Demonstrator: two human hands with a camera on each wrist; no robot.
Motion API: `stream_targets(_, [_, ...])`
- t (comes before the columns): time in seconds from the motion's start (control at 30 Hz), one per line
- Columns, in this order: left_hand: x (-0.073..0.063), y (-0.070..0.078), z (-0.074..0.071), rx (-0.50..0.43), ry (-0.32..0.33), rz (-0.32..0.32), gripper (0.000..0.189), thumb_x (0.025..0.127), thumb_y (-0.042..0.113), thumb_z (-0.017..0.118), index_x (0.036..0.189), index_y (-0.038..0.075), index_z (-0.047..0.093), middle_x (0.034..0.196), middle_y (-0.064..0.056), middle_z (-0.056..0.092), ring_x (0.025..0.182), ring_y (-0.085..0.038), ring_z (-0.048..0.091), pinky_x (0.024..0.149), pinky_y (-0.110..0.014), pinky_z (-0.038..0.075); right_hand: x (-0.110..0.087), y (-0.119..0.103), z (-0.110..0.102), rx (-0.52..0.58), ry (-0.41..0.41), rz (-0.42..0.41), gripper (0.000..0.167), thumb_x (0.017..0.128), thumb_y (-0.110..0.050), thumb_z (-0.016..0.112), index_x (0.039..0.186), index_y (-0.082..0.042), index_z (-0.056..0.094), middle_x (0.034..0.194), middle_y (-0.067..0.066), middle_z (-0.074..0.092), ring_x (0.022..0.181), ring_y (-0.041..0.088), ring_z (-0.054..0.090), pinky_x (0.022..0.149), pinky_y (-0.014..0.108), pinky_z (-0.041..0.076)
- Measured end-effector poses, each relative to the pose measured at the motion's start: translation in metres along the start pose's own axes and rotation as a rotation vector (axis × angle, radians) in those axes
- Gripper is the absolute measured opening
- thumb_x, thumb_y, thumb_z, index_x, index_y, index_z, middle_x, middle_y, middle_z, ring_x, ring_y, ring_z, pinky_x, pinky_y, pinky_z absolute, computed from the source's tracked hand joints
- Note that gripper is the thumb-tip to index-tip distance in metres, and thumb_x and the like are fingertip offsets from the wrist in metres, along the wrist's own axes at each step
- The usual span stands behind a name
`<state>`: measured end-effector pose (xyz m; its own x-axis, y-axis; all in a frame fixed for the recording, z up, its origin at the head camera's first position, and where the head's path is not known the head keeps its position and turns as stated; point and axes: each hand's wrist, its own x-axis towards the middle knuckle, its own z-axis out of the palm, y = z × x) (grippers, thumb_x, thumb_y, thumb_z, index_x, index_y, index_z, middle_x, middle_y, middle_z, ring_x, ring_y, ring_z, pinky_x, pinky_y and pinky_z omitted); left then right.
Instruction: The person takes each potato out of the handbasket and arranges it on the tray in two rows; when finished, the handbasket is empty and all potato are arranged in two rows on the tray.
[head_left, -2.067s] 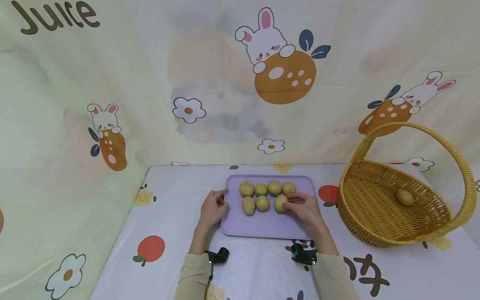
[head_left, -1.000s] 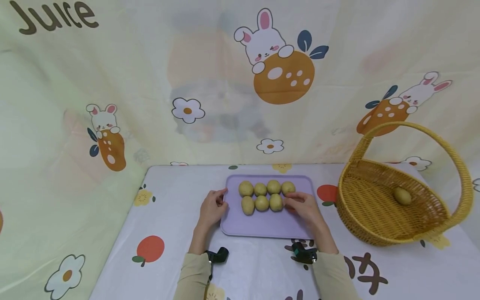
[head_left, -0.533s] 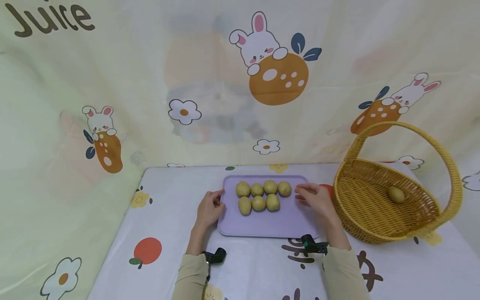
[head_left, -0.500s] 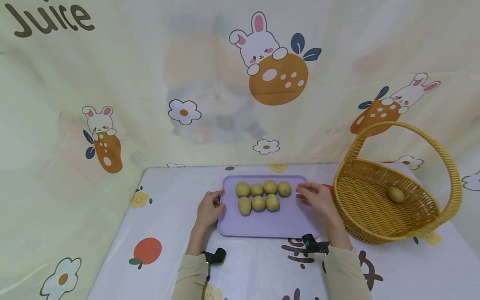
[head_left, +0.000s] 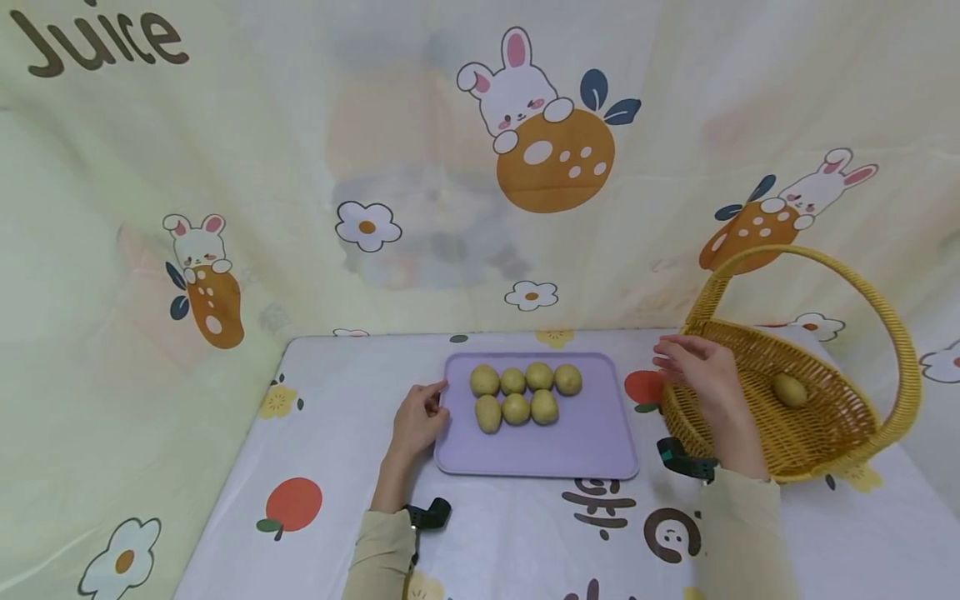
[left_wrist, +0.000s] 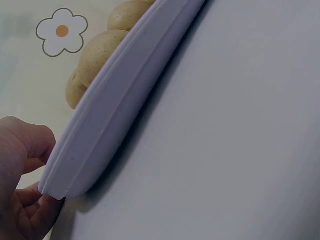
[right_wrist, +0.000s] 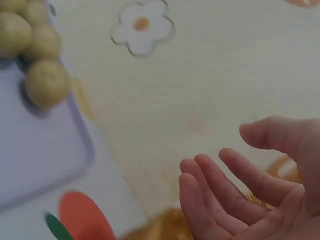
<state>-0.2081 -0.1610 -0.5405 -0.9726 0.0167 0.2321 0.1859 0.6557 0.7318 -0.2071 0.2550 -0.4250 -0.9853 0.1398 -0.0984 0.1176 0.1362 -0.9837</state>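
Note:
A lilac tray (head_left: 525,457) bears several potatoes in two rows: a longer back row (head_left: 483,380) and a front row of three (head_left: 516,409). My left hand (head_left: 418,419) holds the tray's left rim; in the left wrist view, thumb and fingers (left_wrist: 40,142) meet around its corner. My right hand (head_left: 701,371) hovers over the near left side of a wicker basket (head_left: 795,440), fingers loosely bent and apart, holding nothing. One potato (head_left: 790,389) lies inside the basket, towards its right side. The right wrist view shows bare fingertips and the tray's right end.
The basket's tall arched handle (head_left: 896,333) rises over its right side. A printed white tablecloth (head_left: 360,383) covers the table, and a patterned cloth (head_left: 420,125) hangs behind it. Black wrist cameras sit on both wrists.
My right hand slid the last front-row potato left against its neighbour and let it go. It then moved right, off the tray to the basket. The left hand stayed at the rim.

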Motion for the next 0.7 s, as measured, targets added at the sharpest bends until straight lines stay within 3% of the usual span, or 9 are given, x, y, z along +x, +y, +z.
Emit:
stream_targets(0.17, [-0.001,-0.003,0.004,-0.014,0.020,0.070,0.047,0.076,0.007,0.061,0.122,-0.001,0.067,0.090,-0.009,0.056,0.071,-0.014,0.054,0.065,-0.031,0.044,0.002,0.004,-0.034,0.150,0.073,0.043,0.004,0.095,-0.018,0.064,0.096,-0.016,0.068,0.083,-0.011,0.068,0.074,0.006,0.066,0.065,0.020,0.054])
stream_targets(0.27, [0.000,-0.002,0.005,-0.007,0.016,0.065,0.047,0.076,0.007,0.062,0.122,-0.001,0.067,0.090,-0.009,0.056,0.071,-0.014,0.055,0.066,-0.030,0.044,0.005,0.011,-0.050,0.156,0.146,0.112,0.003,0.095,-0.019,0.062,0.095,-0.019,0.065,0.082,-0.013,0.066,0.072,0.004,0.065,0.062,0.019,0.054])
stream_targets(0.4, [0.001,-0.002,0.005,-0.001,-0.002,0.019,0.047,0.077,0.005,0.064,0.124,0.001,0.067,0.092,-0.009,0.058,0.074,-0.015,0.056,0.069,-0.032,0.046,0.010,0.022,-0.064,0.145,0.255,0.216,0.010,0.096,-0.021,0.060,0.104,-0.016,0.058,0.087,-0.012,0.059,0.069,0.002,0.063,0.060,0.019,0.054])
stream_targets(0.53, [0.001,-0.003,0.005,0.015,-0.019,-0.001,0.048,0.078,0.005,0.065,0.125,0.003,0.067,0.094,-0.008,0.058,0.075,-0.014,0.056,0.070,-0.030,0.045,0.012,0.029,-0.075,0.139,0.358,0.262,0.016,0.095,-0.020,0.061,0.109,-0.014,0.058,0.094,-0.008,0.052,0.064,0.002,0.060,0.055,0.018,0.052])
stream_targets(0.63, [0.000,-0.004,0.005,0.014,-0.015,-0.004,0.048,0.078,0.006,0.065,0.125,0.004,0.067,0.093,-0.007,0.058,0.075,-0.013,0.056,0.069,-0.030,0.045,0.014,0.032,-0.083,0.106,0.393,0.281,0.035,0.095,-0.021,0.060,0.128,-0.010,0.056,0.097,-0.007,0.050,0.068,0.001,0.055,0.055,0.017,0.050])
stream_targets(0.7, [0.000,-0.004,0.004,0.010,-0.011,-0.006,0.048,0.078,0.005,0.065,0.125,0.004,0.067,0.093,-0.007,0.058,0.074,-0.013,0.055,0.069,-0.030,0.045,0.014,0.032,-0.087,0.033,0.402,0.303,0.052,0.095,-0.025,0.058,0.142,-0.006,0.046,0.109,0.000,0.052,0.077,0.004,0.054,0.055,0.016,0.049])
